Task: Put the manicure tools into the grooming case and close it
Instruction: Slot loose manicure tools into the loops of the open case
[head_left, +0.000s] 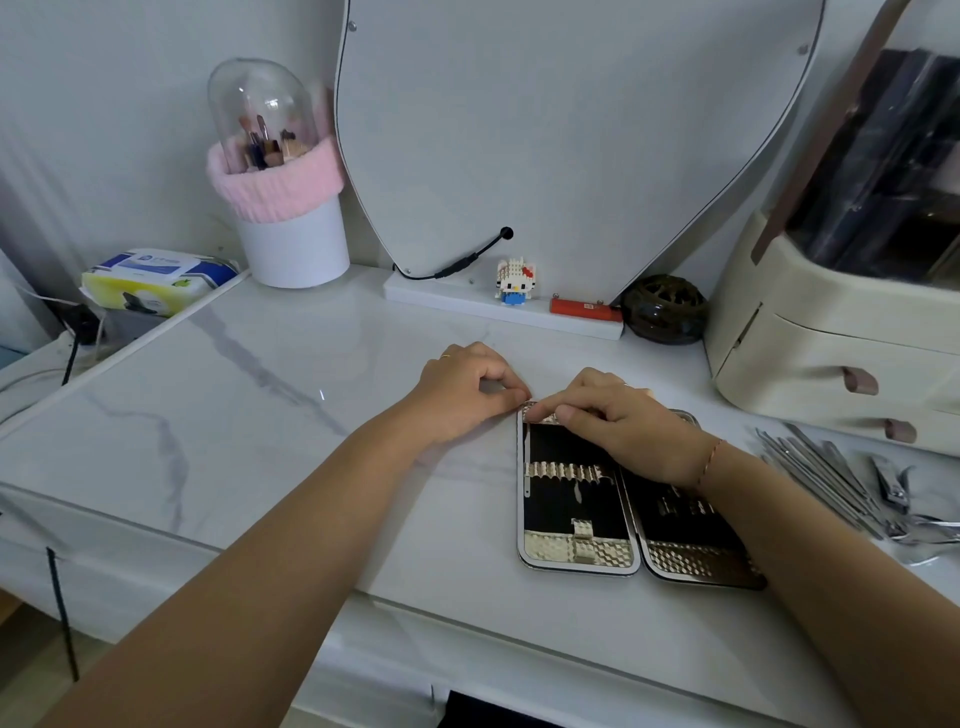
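The grooming case (576, 499) lies open flat on the marble tabletop, two black-lined halves with gold textured straps. No tool shows in the part of the case I can see. My left hand (462, 389) rests beside the case's far left corner, its fingertips pinching that corner. My right hand (618, 421) lies over the far end of the case, fingers pressing on the top gold strap; its wrist hides part of the right half. The steel manicure tools (831, 473) lie in a loose pile to the right of the case, nail clippers (891, 486) among them.
A cream drawer organiser (831, 353) stands at the back right, close behind the tools. At the back are a mirror (561, 130) on a white base, a toy figure (514, 283), a dark round jar (665, 309) and a brush holder (285, 208). A wipes pack (156, 278) lies far left.
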